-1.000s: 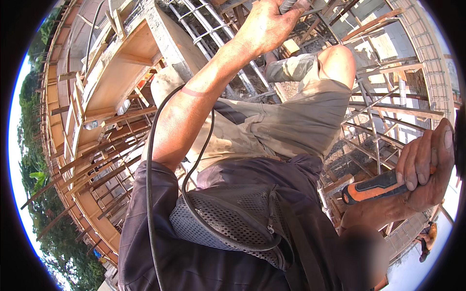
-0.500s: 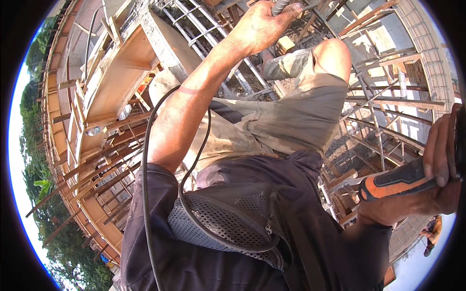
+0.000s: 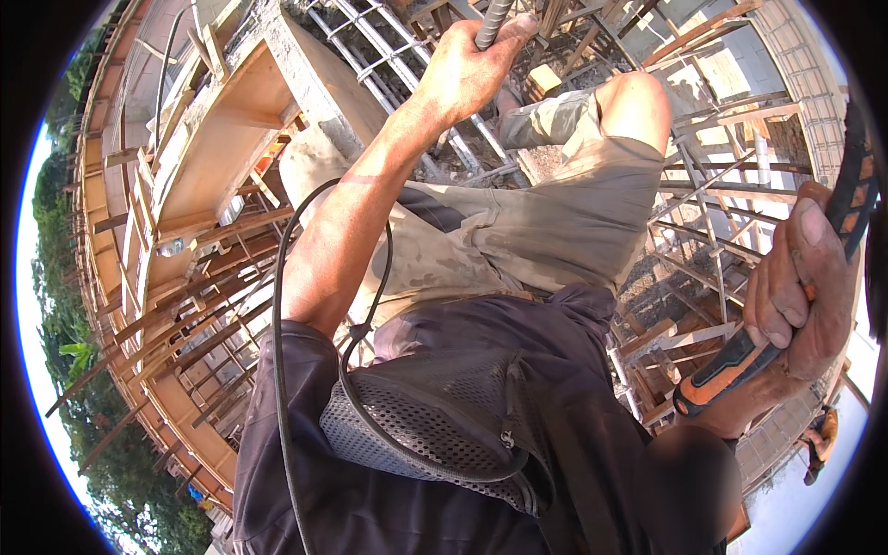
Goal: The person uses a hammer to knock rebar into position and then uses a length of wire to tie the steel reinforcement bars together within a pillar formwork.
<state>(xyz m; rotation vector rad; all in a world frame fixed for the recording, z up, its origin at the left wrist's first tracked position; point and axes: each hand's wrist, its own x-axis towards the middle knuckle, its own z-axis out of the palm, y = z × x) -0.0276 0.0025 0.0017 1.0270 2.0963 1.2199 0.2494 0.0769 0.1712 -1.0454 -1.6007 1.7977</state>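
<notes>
At the top of the head view my left hand [image 3: 462, 76] is closed round a ribbed steel reinforcing bar [image 3: 496, 22], whose upper part runs out of the picture. At the right edge my right hand [image 3: 797, 277] grips a tool with an orange-and-black handle [image 3: 726, 377]. The handle's butt end points down toward my forearm, and the black-and-orange upper part [image 3: 853, 194] rises past the fingers to the dark rim. I cannot make out the tool's working end. A black cord [image 3: 280, 370] loops round my left upper arm.
A tied steel bar cage [image 3: 393, 69] lies beyond my left forearm, beside a concrete-edged plywood form [image 3: 227, 153]. Timber props [image 3: 213, 296] crowd the left; more sticks and scaffolding [image 3: 717, 231] stand at right. A yellowish block [image 3: 544, 80] lies near my foot. Another person [image 3: 820, 446] is at lower right.
My left hand and the bar have shifted left and slightly down. My right hand has turned and moved inward, and more of the tool's upper part shows.
</notes>
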